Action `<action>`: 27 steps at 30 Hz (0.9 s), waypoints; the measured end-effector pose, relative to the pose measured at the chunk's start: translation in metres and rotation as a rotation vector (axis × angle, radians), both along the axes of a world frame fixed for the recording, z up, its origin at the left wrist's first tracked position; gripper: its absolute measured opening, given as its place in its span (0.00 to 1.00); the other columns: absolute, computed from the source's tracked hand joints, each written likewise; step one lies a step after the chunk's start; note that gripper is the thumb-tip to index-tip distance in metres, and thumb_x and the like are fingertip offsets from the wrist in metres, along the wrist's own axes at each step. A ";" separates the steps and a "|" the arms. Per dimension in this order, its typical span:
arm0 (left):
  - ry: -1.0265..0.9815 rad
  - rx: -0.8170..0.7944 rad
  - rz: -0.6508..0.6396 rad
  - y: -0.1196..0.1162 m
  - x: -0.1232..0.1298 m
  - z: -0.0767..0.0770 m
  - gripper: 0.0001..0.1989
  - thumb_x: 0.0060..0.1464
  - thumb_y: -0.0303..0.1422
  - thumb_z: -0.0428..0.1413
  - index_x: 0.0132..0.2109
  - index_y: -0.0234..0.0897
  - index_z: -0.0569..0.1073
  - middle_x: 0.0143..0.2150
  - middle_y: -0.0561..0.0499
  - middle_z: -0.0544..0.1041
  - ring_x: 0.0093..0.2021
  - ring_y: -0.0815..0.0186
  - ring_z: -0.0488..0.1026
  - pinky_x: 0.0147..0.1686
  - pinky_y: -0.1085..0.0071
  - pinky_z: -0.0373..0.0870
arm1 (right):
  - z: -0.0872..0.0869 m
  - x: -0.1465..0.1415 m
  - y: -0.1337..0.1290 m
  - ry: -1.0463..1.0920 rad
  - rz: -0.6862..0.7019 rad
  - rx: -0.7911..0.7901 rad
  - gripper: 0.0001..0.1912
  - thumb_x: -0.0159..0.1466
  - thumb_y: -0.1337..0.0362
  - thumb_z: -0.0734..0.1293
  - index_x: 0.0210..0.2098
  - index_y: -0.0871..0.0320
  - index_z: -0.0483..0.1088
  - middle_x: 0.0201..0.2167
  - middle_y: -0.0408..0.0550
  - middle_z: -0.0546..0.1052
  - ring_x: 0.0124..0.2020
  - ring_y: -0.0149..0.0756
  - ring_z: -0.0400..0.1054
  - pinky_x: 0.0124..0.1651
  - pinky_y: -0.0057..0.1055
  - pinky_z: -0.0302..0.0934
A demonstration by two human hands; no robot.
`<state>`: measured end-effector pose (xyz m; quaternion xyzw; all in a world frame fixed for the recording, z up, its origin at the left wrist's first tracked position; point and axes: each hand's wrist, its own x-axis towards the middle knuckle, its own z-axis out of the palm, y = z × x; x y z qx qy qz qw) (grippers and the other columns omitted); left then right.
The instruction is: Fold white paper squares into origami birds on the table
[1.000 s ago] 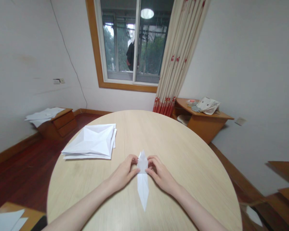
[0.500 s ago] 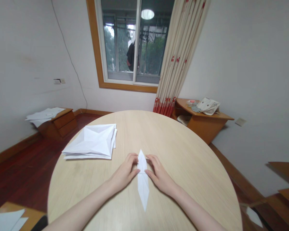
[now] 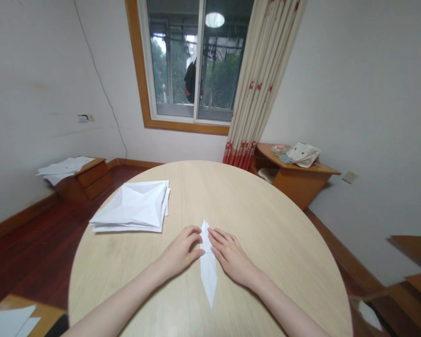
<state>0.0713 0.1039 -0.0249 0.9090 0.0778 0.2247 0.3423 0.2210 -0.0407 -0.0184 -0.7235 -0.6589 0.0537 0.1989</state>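
A long, narrow piece of folded white paper (image 3: 208,276), pointed at both ends, lies lengthwise before me on the round wooden table (image 3: 259,224). My left hand (image 3: 184,250) holds its left edge with curled fingers, the thumb touching near the middle crease. From the other side, my right hand (image 3: 231,255) grips the upper right edge, its fingers together and partly covering the paper. Just what the fingertips pinch is hidden.
A stack of folded white paper (image 3: 131,206) rests at the table's left. Behind on the right, a corner cabinet (image 3: 294,182) carries a cloth bag (image 3: 303,154). A small drawer unit (image 3: 94,180) with papers stands at the far left. A curtain (image 3: 259,84) hangs beside the window.
My right hand's fingers have moved left and in over the paper's upper right edge. The left hand has shifted slightly, its fingers staying at the left edge.
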 end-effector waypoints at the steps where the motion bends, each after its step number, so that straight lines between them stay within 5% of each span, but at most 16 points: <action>1: 0.000 0.012 -0.008 0.001 0.000 0.001 0.06 0.54 0.29 0.58 0.40 0.37 0.72 0.52 0.43 0.69 0.54 0.57 0.67 0.55 0.59 0.64 | 0.000 0.000 0.000 -0.004 -0.004 -0.004 0.22 0.71 0.62 0.53 0.63 0.55 0.59 0.64 0.52 0.61 0.65 0.43 0.51 0.62 0.49 0.50; 17: 0.056 0.482 -0.089 0.005 0.002 -0.005 0.12 0.65 0.35 0.49 0.43 0.35 0.75 0.45 0.44 0.78 0.43 0.59 0.77 0.43 0.66 0.74 | -0.002 0.005 0.000 0.112 -0.114 0.068 0.22 0.68 0.62 0.59 0.61 0.56 0.58 0.60 0.54 0.65 0.60 0.45 0.56 0.62 0.49 0.51; 23: 0.011 0.490 -0.058 0.002 0.002 -0.003 0.13 0.65 0.36 0.48 0.41 0.36 0.75 0.42 0.47 0.79 0.40 0.63 0.78 0.40 0.70 0.74 | -0.001 0.003 -0.001 0.107 -0.204 0.174 0.04 0.65 0.63 0.62 0.37 0.57 0.67 0.44 0.53 0.70 0.49 0.44 0.62 0.53 0.44 0.59; 27: -0.059 0.499 -0.043 0.002 0.003 -0.006 0.16 0.66 0.37 0.46 0.40 0.35 0.75 0.40 0.48 0.79 0.38 0.63 0.78 0.38 0.70 0.75 | 0.002 0.002 0.000 0.112 -0.223 0.159 0.10 0.66 0.62 0.62 0.29 0.57 0.66 0.40 0.50 0.68 0.45 0.43 0.63 0.49 0.43 0.60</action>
